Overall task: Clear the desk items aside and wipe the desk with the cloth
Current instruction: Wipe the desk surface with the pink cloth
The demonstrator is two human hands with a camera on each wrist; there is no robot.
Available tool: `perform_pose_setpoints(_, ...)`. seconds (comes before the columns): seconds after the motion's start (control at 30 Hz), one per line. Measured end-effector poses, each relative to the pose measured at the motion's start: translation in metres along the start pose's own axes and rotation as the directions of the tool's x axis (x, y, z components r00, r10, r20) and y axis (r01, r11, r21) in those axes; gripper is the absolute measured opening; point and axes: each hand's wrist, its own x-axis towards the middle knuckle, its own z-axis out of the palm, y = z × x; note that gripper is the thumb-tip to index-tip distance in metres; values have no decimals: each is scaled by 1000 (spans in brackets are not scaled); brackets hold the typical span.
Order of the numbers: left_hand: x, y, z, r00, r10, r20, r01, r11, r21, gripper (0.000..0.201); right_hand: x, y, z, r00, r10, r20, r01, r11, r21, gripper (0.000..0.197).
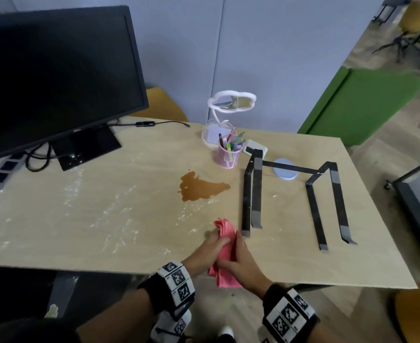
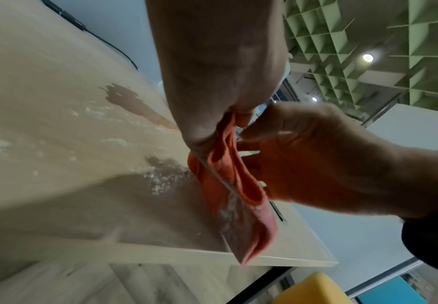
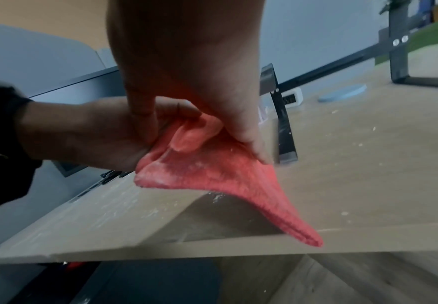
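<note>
While bunched, the cloth (image 1: 225, 246) sits gripped by both hands' fingers (image 3: 186, 139).

Grey partition panels (image 1: 253, 58) stand along the far side. A green panel (image 1: 360, 105) leans far right. Pale wood-look floor (image 1: 402, 134) runs beyond.

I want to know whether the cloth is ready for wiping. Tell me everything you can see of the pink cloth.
The pink cloth looks like soft, fuzzy fabric, bunched into a long folded strip rather than spread flat. It sits at the near edge of the desk, one end drooping past the edge. The left hand and the right hand both grip it. Pale dusty specks cling to its surface. It is apart from the brown spill.
</note>
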Motion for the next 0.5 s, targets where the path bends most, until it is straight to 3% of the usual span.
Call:
perform_pose_setpoints(0.17, 6, 14, -12, 998, -42, 52, 40, 998, 41, 24, 18, -6, 17, 981, 65, -183, -62, 998, 19, 111)
perform_pose_setpoints(0.2, 7, 15, -12, 997, -49, 54, 46, 998, 52, 21, 20, -5, 19, 975, 89, -204, -85, 996, 31, 107)
perform_pose_setpoints(0.33, 13, 17, -10, 994, -56, 92, 52, 997, 52, 21, 22, -4, 20, 936, 178, -303, -170, 984, 53, 51)
perform_pose_setpoints(0.43, 14, 16, -7, 986, -96, 133, 80, 990, 116, 25, 14, -2, 8, 918, 187, -350, -177, 982, 62, 35)
perform_pose_setpoints(0.5, 11, 13, -10, 984, -95, 149, 72, 986, 152, 25, 9, 0, 0, 913, 178, -368, -158, 984, 84, 35)
